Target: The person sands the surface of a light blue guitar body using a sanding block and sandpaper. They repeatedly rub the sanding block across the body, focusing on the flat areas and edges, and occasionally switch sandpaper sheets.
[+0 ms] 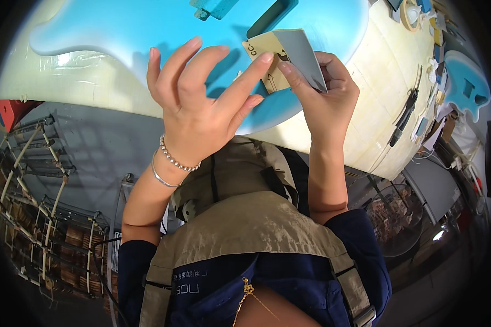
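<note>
Along the near edge of the cream-covered bench [379, 98], a blue guitar-shaped body [147, 27] lies in front of you, its rounded near end just inside that edge and its far side cut off by the view. Above that end you hold a folded sheet [303, 52], tan on one face and grey on the other. Your right hand [331, 103] pinches it, thumb on the tan face and fingers behind. Your left hand [199, 114] is spread, its index fingertip at the tan face — whether it presses there, you cannot tell from this view.

For moving, a broad strip of bench surface runs from the body's right side to a long dark tool [405, 117] near the right edge. A roll of tape [410, 15] sits at the far right, and a second blue body [466, 84] lies beyond the right edge. To the left, below the bench's edge, stands a rack [43, 180] of bars.

As for writing, the sheet bears dark printed characters and an arrow; pale lettering shows upside down on your navy shirt [213, 300] — partly hidden by the apron [251, 223].
</note>
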